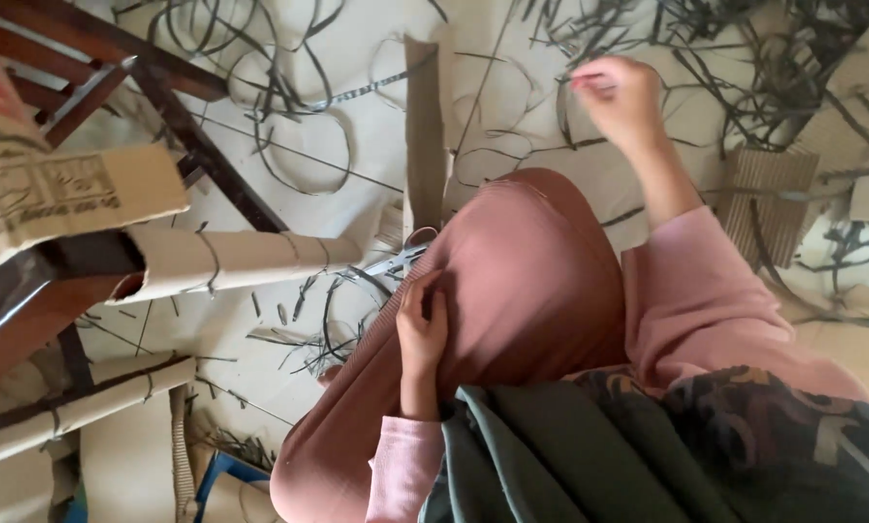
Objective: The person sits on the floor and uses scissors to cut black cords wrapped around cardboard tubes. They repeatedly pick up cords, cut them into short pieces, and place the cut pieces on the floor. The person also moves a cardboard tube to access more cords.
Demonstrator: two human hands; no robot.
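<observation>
The fingertips of the right hand (620,97) were pinched together on the end of a thin dark strip (562,116) that hung down from them toward the pale floor (357,58). That hand was raised at the end of a pink sleeve (696,300), above a litter of dark curled strips and offcuts (289,116) spread across the floor. The left hand (422,329) lay with its fingers curled loosely against a bent knee in dusty-pink cloth (531,281), holding nothing that could be seen. Just beyond the knee a long flat strip of brown corrugated cardboard (425,136) stretched away across the floor. To the left, a rolled tube of pale cardboard (241,260) lay beside the dark wooden legs of a piece of furniture (202,145), with a flat cardboard sheet (66,199) nearer the camera.
</observation>
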